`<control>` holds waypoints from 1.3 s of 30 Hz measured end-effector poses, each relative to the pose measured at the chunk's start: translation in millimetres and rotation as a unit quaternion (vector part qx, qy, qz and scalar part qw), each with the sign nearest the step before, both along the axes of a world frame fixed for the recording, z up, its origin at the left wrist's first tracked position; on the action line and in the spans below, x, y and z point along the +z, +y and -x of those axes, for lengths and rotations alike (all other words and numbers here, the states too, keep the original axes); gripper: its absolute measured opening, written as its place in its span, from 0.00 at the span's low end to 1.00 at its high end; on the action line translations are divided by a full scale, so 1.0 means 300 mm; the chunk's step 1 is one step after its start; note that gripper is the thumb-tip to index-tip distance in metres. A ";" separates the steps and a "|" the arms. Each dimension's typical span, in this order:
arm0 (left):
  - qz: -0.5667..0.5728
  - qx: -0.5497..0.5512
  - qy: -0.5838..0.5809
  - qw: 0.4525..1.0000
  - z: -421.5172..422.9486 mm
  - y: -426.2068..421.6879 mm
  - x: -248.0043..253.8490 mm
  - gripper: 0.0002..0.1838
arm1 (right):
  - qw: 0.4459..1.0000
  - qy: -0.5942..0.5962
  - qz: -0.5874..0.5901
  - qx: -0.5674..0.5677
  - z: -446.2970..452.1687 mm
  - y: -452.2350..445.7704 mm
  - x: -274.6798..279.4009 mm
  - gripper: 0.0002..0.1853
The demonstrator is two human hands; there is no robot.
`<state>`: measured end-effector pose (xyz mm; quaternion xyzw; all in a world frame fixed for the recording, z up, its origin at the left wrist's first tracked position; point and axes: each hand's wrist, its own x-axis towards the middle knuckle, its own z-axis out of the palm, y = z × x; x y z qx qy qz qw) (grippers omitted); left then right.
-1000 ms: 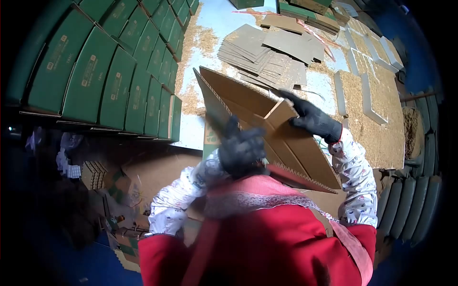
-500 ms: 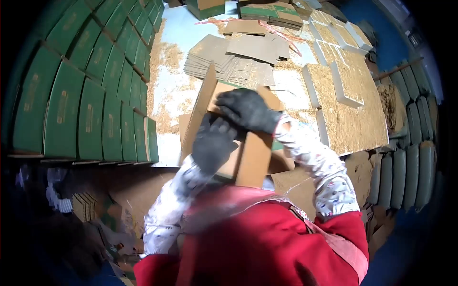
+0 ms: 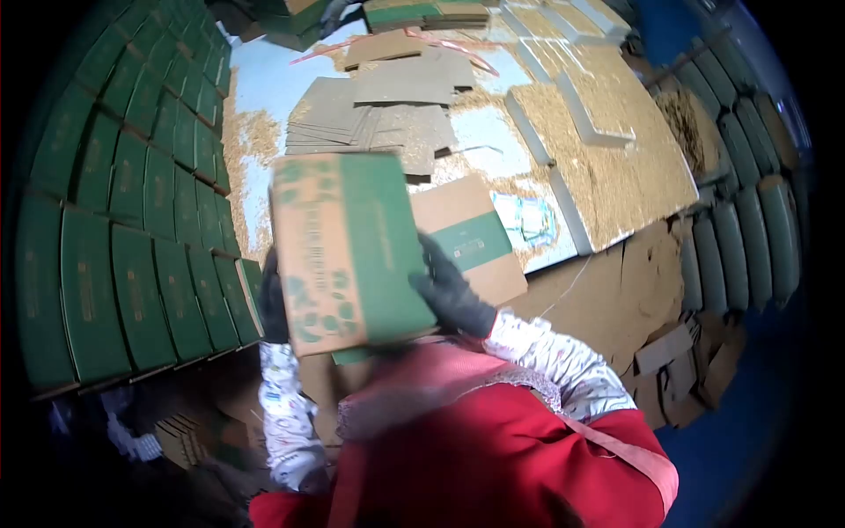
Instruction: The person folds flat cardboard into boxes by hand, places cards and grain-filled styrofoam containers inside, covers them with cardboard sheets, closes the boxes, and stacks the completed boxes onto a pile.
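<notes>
A green and brown cardboard box [image 3: 383, 246] is held up in front of my chest, its printed side facing me and slightly smeared by motion. Along its left edge is my left hand [image 3: 274, 299] in a dark glove, pressing against the side, its fingers partly hidden behind the box. From the right, my gloved right hand [image 3: 449, 286] grips the opposite side, with the thumb on the green face. Just beyond my right hand lies another brown box piece [image 3: 471, 238] with a green band on the table edge.
Stacked green boxes [image 3: 92, 273] form a wall at the left. Grey cardboard sheets [image 3: 405, 84] lie on the table [image 3: 264, 75] among brown shreds. White-edged trays [image 3: 607, 150] of shreds stand at the right, with grey-green sacks [image 3: 753, 246] beyond.
The box was open with its flaps up and both hands over it; now it is closed, lifted and turned, held between my hands. The view has shifted, too.
</notes>
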<state>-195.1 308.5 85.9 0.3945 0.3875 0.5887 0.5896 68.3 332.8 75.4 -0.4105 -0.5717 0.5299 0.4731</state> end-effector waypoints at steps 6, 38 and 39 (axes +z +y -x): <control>0.039 -0.353 0.265 0.897 -0.209 -0.056 0.025 0.14 | 0.728 -0.552 -0.206 0.349 -0.207 0.107 0.293 0.20; -0.110 0.043 0.528 0.841 -0.251 0.330 -0.018 0.21 | 0.958 -0.154 -0.240 -0.032 -0.853 0.131 0.189 0.28; -0.098 0.038 0.424 0.900 -0.260 0.350 -0.052 0.20 | 0.951 -0.156 -0.268 -0.021 -0.787 0.186 0.231 0.27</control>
